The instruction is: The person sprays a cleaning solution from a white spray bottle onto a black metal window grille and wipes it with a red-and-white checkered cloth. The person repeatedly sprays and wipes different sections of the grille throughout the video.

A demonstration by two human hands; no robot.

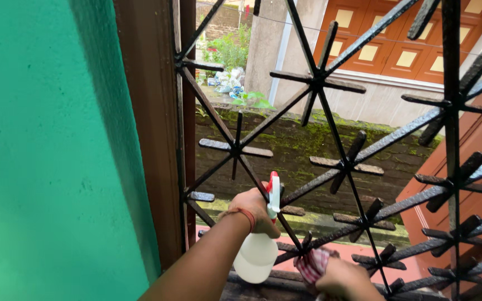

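Gripping a white spray bottle (258,253) by its neck, the left hand (254,210) sits near the middle of the lower view, its fingers clenched around the red-and-white trigger head (274,194), which points up toward 12 o'clock against the black iron window grille (330,120). The bottle's round body hangs below the hand toward 6 o'clock. At about 4 o'clock from it, just beside, the right hand (346,278) presses a red-and-white checked cloth (312,263) against a lower grille bar, fingers closed on the fabric. A brown window frame (150,128) and green wall (40,150) stand at 9 o'clock. Beyond the bars lies a mossy wall (297,145).
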